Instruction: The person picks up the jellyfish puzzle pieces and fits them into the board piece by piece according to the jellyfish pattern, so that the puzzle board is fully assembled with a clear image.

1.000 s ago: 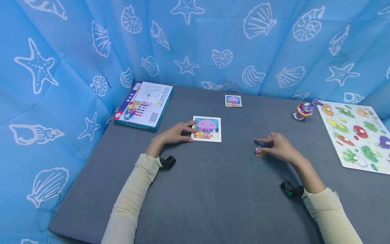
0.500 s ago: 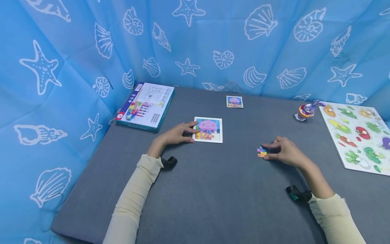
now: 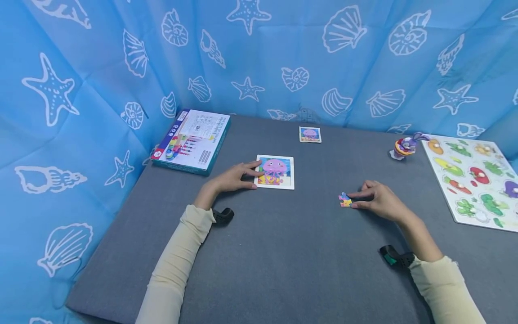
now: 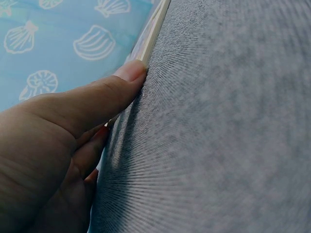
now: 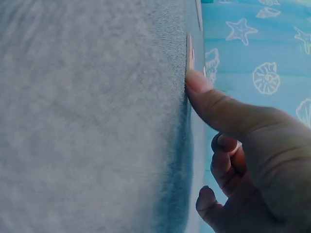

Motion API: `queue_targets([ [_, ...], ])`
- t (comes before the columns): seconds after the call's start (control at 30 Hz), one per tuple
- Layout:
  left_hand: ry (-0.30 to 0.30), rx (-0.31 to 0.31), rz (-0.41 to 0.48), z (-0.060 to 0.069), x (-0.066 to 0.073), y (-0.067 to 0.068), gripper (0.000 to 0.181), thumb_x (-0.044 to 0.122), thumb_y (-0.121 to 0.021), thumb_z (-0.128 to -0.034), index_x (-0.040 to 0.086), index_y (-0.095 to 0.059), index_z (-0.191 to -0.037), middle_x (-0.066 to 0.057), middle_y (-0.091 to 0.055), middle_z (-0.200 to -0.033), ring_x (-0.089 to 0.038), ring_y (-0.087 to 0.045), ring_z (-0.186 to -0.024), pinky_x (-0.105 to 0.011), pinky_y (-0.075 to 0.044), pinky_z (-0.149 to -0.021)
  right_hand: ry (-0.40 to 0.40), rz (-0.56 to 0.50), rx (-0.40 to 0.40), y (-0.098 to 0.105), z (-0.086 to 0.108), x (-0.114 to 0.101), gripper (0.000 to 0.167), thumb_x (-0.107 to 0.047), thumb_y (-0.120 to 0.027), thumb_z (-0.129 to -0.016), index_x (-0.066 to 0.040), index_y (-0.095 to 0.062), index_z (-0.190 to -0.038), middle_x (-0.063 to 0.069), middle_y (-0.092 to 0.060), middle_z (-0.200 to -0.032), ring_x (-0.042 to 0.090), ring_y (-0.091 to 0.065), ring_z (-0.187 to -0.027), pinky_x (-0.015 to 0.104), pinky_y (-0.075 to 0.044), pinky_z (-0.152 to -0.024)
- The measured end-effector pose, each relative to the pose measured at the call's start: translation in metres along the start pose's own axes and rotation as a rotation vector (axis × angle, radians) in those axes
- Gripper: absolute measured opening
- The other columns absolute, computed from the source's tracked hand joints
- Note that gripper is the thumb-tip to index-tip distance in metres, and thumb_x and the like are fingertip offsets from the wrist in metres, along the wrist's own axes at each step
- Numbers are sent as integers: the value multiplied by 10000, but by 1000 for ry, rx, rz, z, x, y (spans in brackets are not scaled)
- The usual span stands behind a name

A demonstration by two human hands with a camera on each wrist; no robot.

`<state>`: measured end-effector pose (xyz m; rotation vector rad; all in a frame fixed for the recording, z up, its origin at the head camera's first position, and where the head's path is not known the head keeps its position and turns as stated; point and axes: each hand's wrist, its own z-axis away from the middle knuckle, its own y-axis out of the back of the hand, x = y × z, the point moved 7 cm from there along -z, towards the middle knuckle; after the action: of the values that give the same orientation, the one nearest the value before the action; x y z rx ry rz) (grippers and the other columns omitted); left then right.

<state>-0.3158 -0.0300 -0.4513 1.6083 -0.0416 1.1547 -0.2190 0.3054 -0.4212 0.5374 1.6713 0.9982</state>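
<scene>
A square jigsaw puzzle board with a white rim and a pink jellyfish picture lies flat on the grey table. Its lower right part shows bare pale backing. My left hand holds the board's left side, the thumb at the near left corner and fingers over the rim. In the left wrist view the thumb presses the board's edge. To the right, my right hand pinches a small blue, pink and yellow puzzle piece between thumb and index finger. The right wrist view shows the piece edge-on at the thumb tip.
A small jellyfish picture card lies at the back. A boxed toy set is at the back left. On the right are a purple figurine and a vegetable peg board. A blue shell-print curtain hangs behind the table.
The right fingers have shifted to the right side of the puzzle piece, which now shows more fully and has turned slightly. The left hand stays on the board.
</scene>
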Motion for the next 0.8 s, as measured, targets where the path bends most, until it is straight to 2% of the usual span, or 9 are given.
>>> queue_targets([
  [0.1, -1, 1, 4, 0, 0, -1, 495, 244, -643, -860, 148, -500, -1324, -31, -205, -1536, -213, -127, -1430, -463, -57, -1159, 39, -43, 23, -1, 1, 5, 200, -59, -739, -743, -17, -734, -938, -4, -444, -727, 61, -328, -648, 235, -279, -548],
  [0.23, -1, -4, 1, 1, 0, -2, 494, 247, -641, -862, 151, -499, -1325, -28, -202, -1537, -214, -125, -1431, -459, -52, -1160, 31, -61, 12, -4, 4, 7, 200, -86, -738, -755, -37, -735, -950, -10, -445, -754, 55, -325, -663, 239, -277, -548],
  [0.37, 1, -7, 4, 1, -1, -3, 492, 254, -637, -865, 157, -499, -1327, -20, -198, -1539, -211, -120, -1431, -461, -60, -1160, 10, -12, -28, -8, 4, 3, 338, -200, -776, -726, -74, -716, -1034, -7, -437, -774, 67, -319, -679, 239, -257, -551],
  [0.47, 3, -3, 4, 0, -1, -3, 489, 253, -636, -866, 162, -501, -1326, -14, -200, -1539, -206, -123, -1431, -462, -70, -1159, 14, 11, -25, -9, 3, 1, 375, -224, -787, -712, -86, -711, -1053, 3, -442, -759, 77, -329, -674, 236, -264, -556],
  [0.8, 4, -1, 12, 1, -1, -1, 486, 250, -635, -867, 160, -501, -1326, -17, -200, -1539, -215, -121, -1432, -465, -70, -1158, 61, -16, 13, -9, -5, 3, 246, -110, -760, -733, -51, -725, -970, -2, -470, -766, 50, -354, -678, 214, -293, -569],
])
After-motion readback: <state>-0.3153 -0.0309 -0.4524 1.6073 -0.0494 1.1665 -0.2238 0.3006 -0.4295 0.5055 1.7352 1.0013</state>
